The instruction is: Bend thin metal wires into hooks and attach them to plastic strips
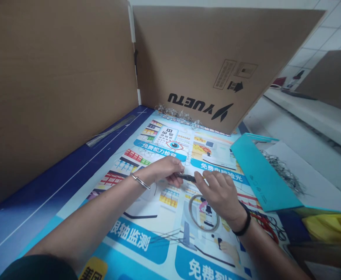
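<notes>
In the middle of the head view, my right hand [218, 190] is closed around one end of a dark, slim tool [187, 177], whose exact kind I cannot make out. The tool's other end meets the pinched fingers of my left hand [170, 171]. Whatever those left fingers hold is too small or hidden to name. Below my right hand, a thin ring like a roll of tape [190, 210] lies on the printed poster sheet [155, 266]. Several thin wires [164, 236] are spread on the sheet to the left of the ring.
Tall cardboard panels [56, 85] stand at the left and back. Clear, crinkled bits [178, 112] lie along the back panel, and thin strips [110, 131] at the left. To the right are a teal box [264, 182] with tangled wires [284, 171], red cords [266, 227] and a yellow bag [331, 227].
</notes>
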### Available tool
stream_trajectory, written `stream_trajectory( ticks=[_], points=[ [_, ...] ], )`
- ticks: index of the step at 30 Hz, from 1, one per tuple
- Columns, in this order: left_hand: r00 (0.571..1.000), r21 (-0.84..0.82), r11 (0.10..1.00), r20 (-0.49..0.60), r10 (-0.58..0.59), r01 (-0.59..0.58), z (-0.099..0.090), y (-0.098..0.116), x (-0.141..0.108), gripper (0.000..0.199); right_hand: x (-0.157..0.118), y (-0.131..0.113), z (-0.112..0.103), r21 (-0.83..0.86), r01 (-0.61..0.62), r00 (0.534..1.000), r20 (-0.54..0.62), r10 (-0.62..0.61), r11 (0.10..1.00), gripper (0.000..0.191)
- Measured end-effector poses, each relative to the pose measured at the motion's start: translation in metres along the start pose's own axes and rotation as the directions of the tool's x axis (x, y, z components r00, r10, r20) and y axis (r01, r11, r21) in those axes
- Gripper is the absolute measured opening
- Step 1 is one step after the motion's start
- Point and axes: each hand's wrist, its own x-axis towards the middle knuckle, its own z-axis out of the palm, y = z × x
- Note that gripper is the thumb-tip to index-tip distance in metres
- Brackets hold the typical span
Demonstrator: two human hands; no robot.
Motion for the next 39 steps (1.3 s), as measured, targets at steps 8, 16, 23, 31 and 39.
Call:
stream_trajectory(
  ticks=[8, 16, 23, 31, 39],
  points=[
    [1.000, -0.007, 1.000, -0.006, 0.001, -0.001, 0.000, -0.001, 0.002, 0.019, 0.002, -0.001, -0.001, -0.014, 0.006, 1.000, 0.014, -0.006, 1.000, 0.024],
    [0.998, 0.006, 0.998, -0.024, 0.057, -0.057, -0.001, -0.006, 0.006, 0.020, 0.004, -0.001, -0.003, -0.003, 0.004, 1.000, 0.024, -0.003, 1.000, 0.021],
    [0.995, 0.024, 0.997, -0.055, 0.081, -0.080, 0.001, -0.006, 0.007, 0.015, 0.005, 0.000, -0.002, 0.018, -0.002, 1.000, -0.002, 0.002, 1.000, 0.019],
    [0.980, 0.054, 0.987, -0.125, 0.157, -0.151, 0.006, -0.003, 0.006, 0.011, 0.007, 0.000, -0.004, 0.018, -0.025, 0.999, 0.040, 0.025, 1.000, 0.018],
    [0.956, 0.162, 0.961, -0.159, 0.248, -0.222, 0.008, 0.004, 0.002, 0.014, 0.013, -0.003, -0.009, 0.057, -0.123, 0.989, 0.088, 0.117, 0.991, 0.018]
  ],
)
